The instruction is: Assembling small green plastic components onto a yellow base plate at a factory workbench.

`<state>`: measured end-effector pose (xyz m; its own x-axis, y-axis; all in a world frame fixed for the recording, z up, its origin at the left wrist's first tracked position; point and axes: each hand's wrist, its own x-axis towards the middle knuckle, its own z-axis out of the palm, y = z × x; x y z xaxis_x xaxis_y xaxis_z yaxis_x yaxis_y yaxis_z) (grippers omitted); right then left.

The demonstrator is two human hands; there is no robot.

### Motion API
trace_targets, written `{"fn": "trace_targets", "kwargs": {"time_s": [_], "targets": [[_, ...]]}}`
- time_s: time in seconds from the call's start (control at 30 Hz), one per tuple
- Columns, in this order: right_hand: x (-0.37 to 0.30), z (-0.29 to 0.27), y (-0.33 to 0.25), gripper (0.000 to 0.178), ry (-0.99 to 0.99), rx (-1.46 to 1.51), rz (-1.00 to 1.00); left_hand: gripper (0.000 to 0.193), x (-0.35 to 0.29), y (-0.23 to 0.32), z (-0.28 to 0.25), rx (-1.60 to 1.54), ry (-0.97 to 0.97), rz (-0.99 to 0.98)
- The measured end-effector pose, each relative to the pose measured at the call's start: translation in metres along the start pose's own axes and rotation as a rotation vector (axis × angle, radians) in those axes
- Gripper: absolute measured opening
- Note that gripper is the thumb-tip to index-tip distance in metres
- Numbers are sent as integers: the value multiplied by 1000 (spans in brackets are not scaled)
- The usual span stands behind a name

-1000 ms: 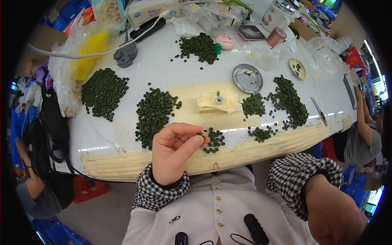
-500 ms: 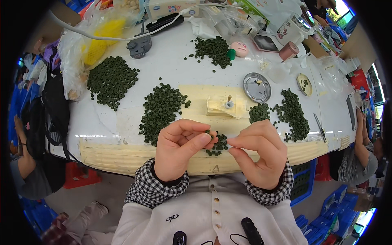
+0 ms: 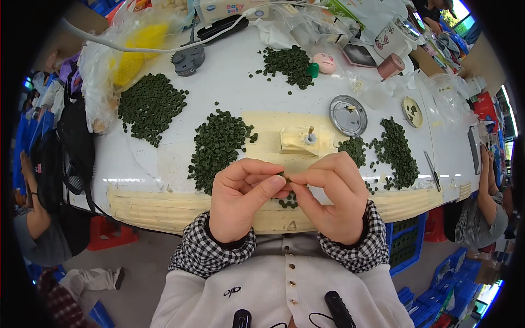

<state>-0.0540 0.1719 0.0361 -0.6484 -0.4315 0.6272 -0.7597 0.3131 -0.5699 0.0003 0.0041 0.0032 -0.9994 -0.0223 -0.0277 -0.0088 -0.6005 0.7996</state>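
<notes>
My left hand (image 3: 235, 202) pinches a small dark green round piece (image 3: 284, 176) between thumb and forefinger, its other fingers curled behind. The fingertips of my right hand (image 3: 338, 197) are pinched together against that piece; what exactly lies between them is too small to make out. Several like pieces (image 3: 287, 203) lie on the table below my fingertips, partly hidden by the hands. A larger heap of green pieces (image 3: 217, 139) is just beyond my left hand. Past my hands stands a tape-covered block (image 3: 295, 143) with a small upright post.
More green heaps lie at the far left (image 3: 151, 104), back (image 3: 288, 65) and right (image 3: 396, 153). A round metal lid (image 3: 348, 116), a cream dish (image 3: 412, 112) and a slim pen-like tool (image 3: 431, 169) are on the right. A white cable (image 3: 126, 50) crosses the back left.
My right hand has moved left and its fingertips have closed up to the piece at my left fingertips. The left hand stays nearly in place.
</notes>
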Motion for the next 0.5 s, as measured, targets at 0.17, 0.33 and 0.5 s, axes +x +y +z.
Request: {"fn": "trace_targets", "kwargs": {"time_s": [0.17, 0.33, 0.5], "targets": [[-4, -1, 6, 14, -46, 273, 214, 18, 0, 0, -2, 46, -53, 19], [-7, -1, 7, 11, -54, 441, 364, 19, -1, -1, -2, 111, -73, 63], [-3, -1, 4, 14, -4, 177, 219, 20, -3, -2, 2, 166, 0, 222]]}}
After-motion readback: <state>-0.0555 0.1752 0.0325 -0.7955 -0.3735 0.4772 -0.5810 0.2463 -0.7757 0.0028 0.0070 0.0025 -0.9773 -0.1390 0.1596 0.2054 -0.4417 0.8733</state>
